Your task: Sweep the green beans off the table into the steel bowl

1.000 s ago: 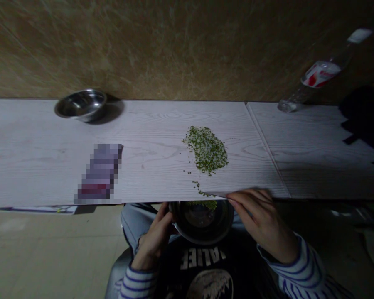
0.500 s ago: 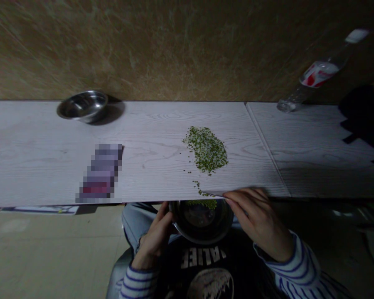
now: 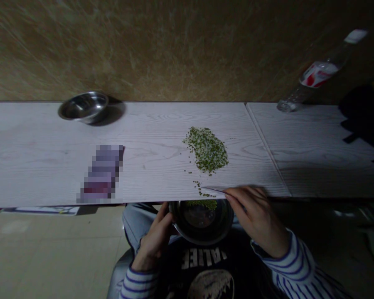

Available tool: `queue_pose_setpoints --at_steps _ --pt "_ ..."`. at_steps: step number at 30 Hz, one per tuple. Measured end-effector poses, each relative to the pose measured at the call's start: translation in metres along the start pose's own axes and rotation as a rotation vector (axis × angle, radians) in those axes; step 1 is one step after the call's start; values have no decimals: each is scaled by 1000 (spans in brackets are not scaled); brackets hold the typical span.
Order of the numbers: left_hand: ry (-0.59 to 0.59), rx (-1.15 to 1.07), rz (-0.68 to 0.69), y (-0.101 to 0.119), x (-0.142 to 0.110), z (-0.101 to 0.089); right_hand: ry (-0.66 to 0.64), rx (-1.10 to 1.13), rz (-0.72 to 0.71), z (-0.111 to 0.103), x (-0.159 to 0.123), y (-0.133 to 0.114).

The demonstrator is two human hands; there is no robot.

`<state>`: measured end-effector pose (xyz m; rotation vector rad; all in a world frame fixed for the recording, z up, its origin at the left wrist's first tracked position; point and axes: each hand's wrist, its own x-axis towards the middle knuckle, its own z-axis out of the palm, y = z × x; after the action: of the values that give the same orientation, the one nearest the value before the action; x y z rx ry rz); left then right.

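Note:
Below the table edge, my left hand grips the left rim of a steel bowl; green beans lie inside at its far side. My right hand is closed at the front edge, pinching a thin, pointed strip whose exact kind I cannot make out. Its tip points left, just above a short trail of small green beans. Farther back on the table lies a heap of green beans mixed with white grains.
A second steel bowl stands at the back left of the white table. In front of it lies a blurred-out flat object. At right are a clear plastic bottle by the wall and a dark cloth-like item.
My right hand has moved slightly left and back, and the strip's tip has lifted off the bean trail toward the heap. My left hand and its bowl stay put.

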<state>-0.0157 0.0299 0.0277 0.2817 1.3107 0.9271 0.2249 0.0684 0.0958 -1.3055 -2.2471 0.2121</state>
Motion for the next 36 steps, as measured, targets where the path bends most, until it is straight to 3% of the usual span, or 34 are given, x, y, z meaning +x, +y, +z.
queue_pose_setpoints --at_steps 18,29,36 --pt "88 -24 -16 0 0 -3 39 -32 48 9 12 0" --pt "60 -42 11 -1 2 -10 94 -41 76 20 26 -5" --pt "101 -59 -13 -2 3 -10 125 -97 129 22 35 4"
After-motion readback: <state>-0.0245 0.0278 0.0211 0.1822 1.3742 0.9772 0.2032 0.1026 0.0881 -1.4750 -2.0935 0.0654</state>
